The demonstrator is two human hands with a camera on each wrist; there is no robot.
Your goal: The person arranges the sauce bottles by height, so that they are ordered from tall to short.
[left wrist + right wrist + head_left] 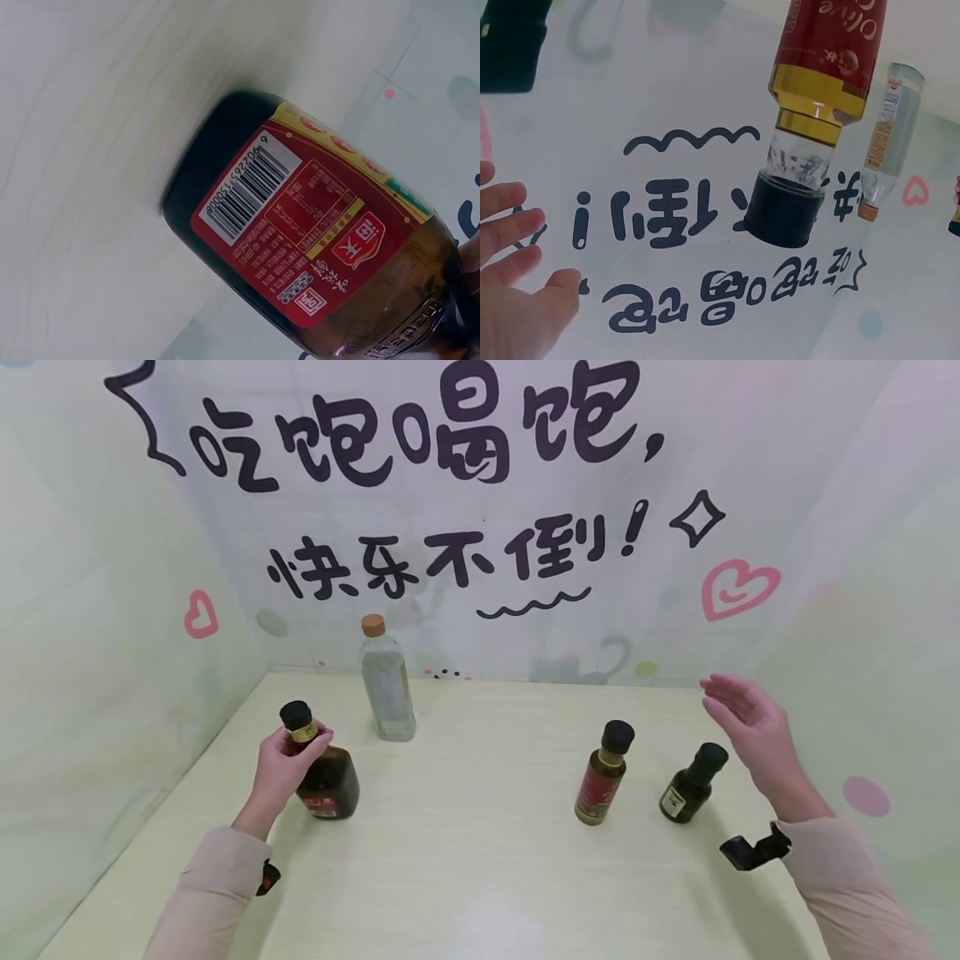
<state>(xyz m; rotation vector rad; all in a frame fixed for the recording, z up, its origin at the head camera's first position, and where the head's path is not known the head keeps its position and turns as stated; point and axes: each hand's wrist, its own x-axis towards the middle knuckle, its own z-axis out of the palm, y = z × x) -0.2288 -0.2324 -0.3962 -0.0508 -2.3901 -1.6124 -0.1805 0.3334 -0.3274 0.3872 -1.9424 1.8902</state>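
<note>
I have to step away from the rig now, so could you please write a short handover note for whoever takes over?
Left hand: grips the neck of the dark red-label bottle, standing on the table.
Right hand: open, raised, holding nothing, beside the small dark bottle.
Olive oil bottle and clear bottle stand untouched.
Done: one bottle grasped. Left: nothing lifted or opened yet; all caps on.

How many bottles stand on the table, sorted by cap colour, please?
Black-capped bottles: 3 (dark bottle gripped by the left hand, red-labelled bottle, small dark bottle)
Orange-capped bottles: 1 (clear bottle)
Total: 4
</note>
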